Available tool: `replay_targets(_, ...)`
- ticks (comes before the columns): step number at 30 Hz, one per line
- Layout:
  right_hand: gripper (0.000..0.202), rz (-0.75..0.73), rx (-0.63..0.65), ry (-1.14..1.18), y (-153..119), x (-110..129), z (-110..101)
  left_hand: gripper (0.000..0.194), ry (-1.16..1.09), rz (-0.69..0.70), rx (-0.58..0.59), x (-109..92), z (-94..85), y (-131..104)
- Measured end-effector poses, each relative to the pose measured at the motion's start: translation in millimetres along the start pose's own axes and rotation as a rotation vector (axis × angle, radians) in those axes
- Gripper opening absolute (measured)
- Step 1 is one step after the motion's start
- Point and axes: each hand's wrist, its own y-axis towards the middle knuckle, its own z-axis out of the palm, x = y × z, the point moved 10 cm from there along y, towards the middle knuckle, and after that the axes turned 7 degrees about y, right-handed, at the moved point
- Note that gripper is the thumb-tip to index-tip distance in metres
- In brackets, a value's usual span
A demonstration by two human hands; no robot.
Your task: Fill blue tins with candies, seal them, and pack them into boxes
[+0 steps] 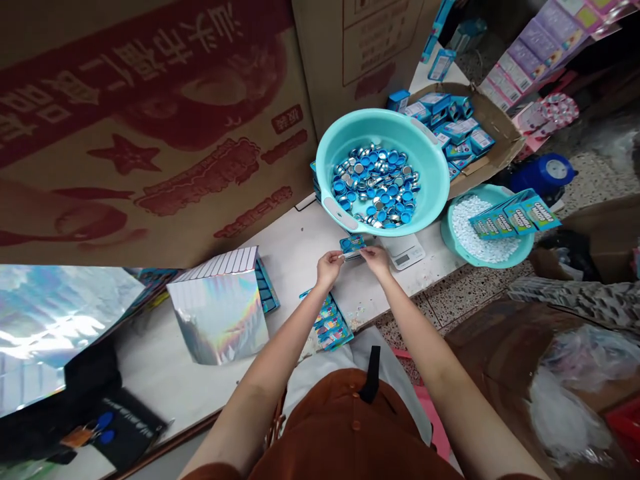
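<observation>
My left hand (pixel 329 269) and my right hand (pixel 375 261) pinch the two ends of a white edge on a small blue printed carton (pixel 353 243). The carton sits over the white worktop just in front of a large turquoise basin (pixel 439 170). Inside that basin are many small round tins (pixel 383 183), some silver, some blue. A white digital scale (pixel 406 253) is just right of my right hand. Below my left hand lies a row of flat printed blue cartons (pixel 331 323). Details of the carton's edge are too small to make out.
Large cardboard boxes (pixel 150 133) stand along the left and back. A smaller turquoise basin (pixel 450 243) at right holds white pellets and blue printed cards (pixel 517 217). An open cardboard tray (pixel 500 143) holds blue boxes. Shiny holographic cartons (pixel 220 320) stand at left.
</observation>
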Motion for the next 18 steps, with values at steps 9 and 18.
replay_targets(9, 0.018, -0.003, 0.036, -0.227, 11, 11, 2, 0.019, 0.019, 0.043, -0.063, 16, 1.5, 17)
replay_targets(18, 0.018, -0.003, 0.035, -0.273, 9, 19, 1, 0.016, 0.003, 0.009, -0.075, 16, -1.1, 20)
